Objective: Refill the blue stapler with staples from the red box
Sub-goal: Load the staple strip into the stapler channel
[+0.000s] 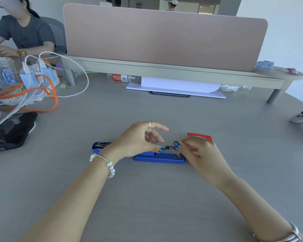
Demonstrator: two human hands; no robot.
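Lying opened flat on the counter (147, 198), the stapler (160, 157) is mid-refill: a staple strip (168, 147) is pinched between left hand (140, 139) and right hand (198, 151) over the channel; seating and closing remain, box (202, 136) behind.

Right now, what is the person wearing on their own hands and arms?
Both arms are bare, no sleeves. The left hand has a silver ring and a pearl bracelet at the wrist. The right hand has a silver bangle on its forearm. Nails are painted glossy blue.
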